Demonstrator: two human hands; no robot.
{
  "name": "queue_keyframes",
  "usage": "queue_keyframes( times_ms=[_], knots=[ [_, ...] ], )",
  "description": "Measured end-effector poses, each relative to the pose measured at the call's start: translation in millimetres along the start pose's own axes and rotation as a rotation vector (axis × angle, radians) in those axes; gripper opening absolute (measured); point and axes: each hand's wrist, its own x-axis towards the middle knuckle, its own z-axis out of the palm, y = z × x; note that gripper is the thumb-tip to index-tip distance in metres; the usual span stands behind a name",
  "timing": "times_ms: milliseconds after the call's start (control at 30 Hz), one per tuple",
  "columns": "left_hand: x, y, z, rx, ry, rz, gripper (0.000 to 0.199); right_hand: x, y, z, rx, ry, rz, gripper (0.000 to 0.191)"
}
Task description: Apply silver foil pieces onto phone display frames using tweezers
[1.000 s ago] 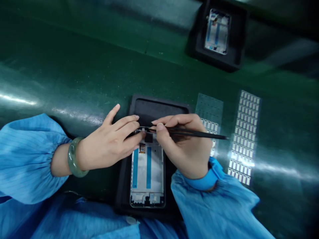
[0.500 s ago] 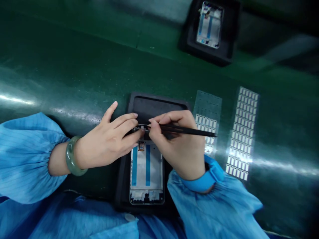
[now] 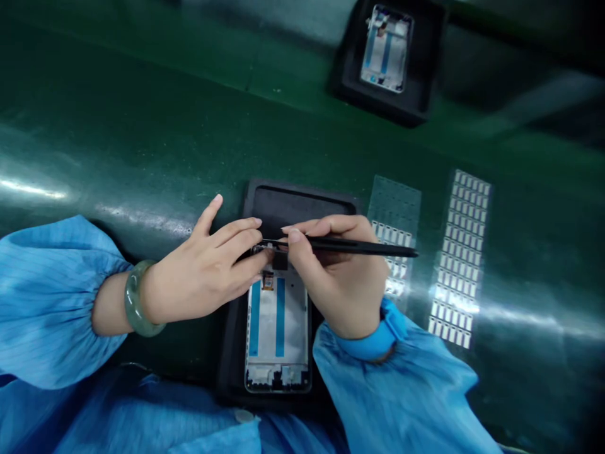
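Observation:
A phone mid-frame (image 3: 293, 321) with two blue strips lies in a black tray (image 3: 302, 195). My left hand (image 3: 203, 268) reaches in from the left, fingers stretched and spread, little finger raised. Its nearest fingertips rest at the frame's upper end, beside a small orange-brown connector (image 3: 268, 281). In my right hand (image 3: 343, 271), black tweezers (image 3: 359, 246) are pinched between thumb and fingers, handle pointing right. Their tips meet the frame's upper end by my left fingertips. Whether they hold a small part there cannot be made out.
To the right lie a partly filled clear sheet of small pale pieces (image 3: 394, 202) and a fuller sheet (image 3: 460, 252). A second black tray (image 3: 425, 63) with another phone frame (image 3: 387, 50) stands farther back on the green table (image 3: 142, 126).
My right hand has shifted slightly, and the tweezers lie a little flatter, their tips nearer my left fingers. My left hand stays almost still. The view has moved a little.

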Motion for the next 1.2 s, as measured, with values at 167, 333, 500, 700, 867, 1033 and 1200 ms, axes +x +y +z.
queue_keyframes(
  times_ms=[167, 333, 500, 700, 867, 1033, 1200],
  knots=[
    [0.3, 0.3, -0.1, 0.004, -0.002, 0.002, 0.028, -0.6, -0.6, -2.5, 0.026, 0.047, 0.037, 0.013],
    [0.3, 0.6, 0.2, -0.003, -0.004, 0.0, 0.03, -0.2, -0.6, -2.7, 0.041, 0.022, 0.033, 0.014],
    [-0.4, 0.7, 1.0, 0.025, -0.017, -0.009, 0.029, 0.7, 2.6, -2.8, 0.035, 0.015, 0.024, 0.012],
    [0.4, 0.5, 0.8, 0.013, 0.002, -0.009, 0.029, -0.7, -0.6, -1.0, -0.067, 0.0, -0.076, 0.013],
    [0.1, -0.1, 2.4, 0.009, 0.024, -0.008, 0.028, -0.1, -1.5, -1.6, -0.108, -0.009, -0.104, 0.013],
    [-0.5, -0.4, 5.0, 0.015, 0.031, -0.004, 0.029, 3.4, 3.1, -1.4, 0.114, -0.031, 0.013, 0.014],
    [0.0, -1.8, 6.6, 0.017, 0.04, 0.008, 0.029, 4.0, 1.7, 2.7, 0.086, -0.075, -0.014, 0.013]
  ],
)
